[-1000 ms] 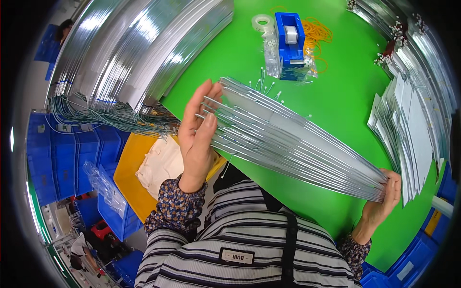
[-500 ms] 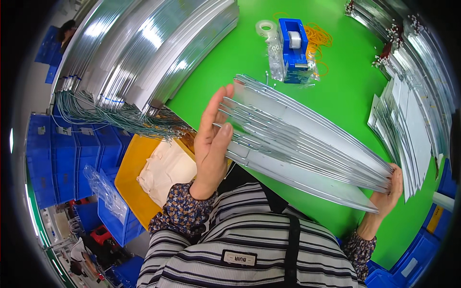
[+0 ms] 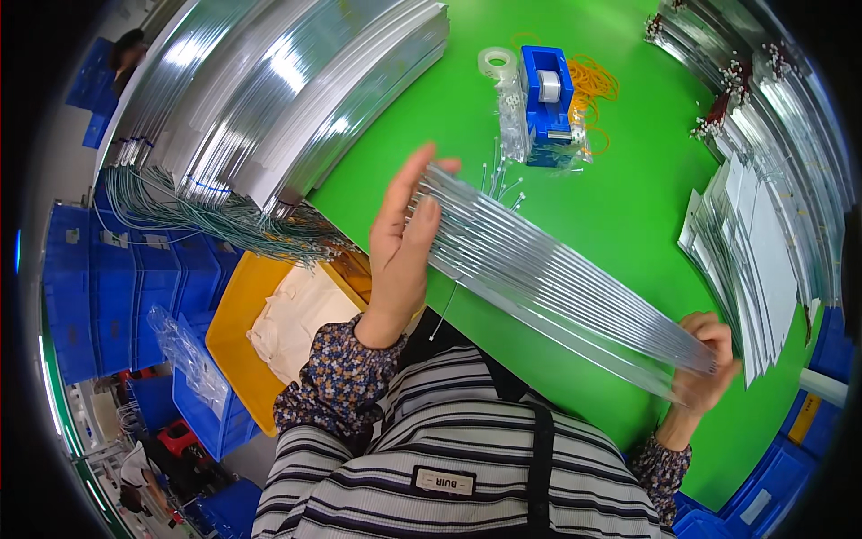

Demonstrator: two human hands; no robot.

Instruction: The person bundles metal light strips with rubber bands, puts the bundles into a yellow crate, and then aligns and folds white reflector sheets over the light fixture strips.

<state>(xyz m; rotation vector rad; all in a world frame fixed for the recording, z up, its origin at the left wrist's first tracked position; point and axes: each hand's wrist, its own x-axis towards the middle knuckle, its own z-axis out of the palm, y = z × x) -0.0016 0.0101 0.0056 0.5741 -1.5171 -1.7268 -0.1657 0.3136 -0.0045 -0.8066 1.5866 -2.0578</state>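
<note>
A bundle of long, flat silvery strips [image 3: 561, 274] is held at a slant between my two hands, above the green table. Its left end rests between the thumb and fingers of my left hand [image 3: 400, 256]. My right hand [image 3: 706, 364] is closed around the other end, slightly blurred. The strips lie close together like a pile, with one paler strip set apart along the near edge. Thin wires with white tips [image 3: 498, 184] stick out past the far side of the left end. Another such wire [image 3: 444, 310] hangs down on the near side.
A blue tape dispenser [image 3: 548, 108], a tape roll [image 3: 496, 63] and orange rubber bands [image 3: 588, 85] sit on the green table [image 3: 620, 198]. Tall piles of wired strips [image 3: 269, 81] stand left, more strips [image 3: 745, 242] right. A yellow bin [image 3: 235, 337] and blue bins [image 3: 117, 287] are below the table's left edge.
The fanned-out strips have come together into a tighter bundle. Its right end and my right hand have moved slightly lower and left. White-tipped wires now show beyond the left end.
</note>
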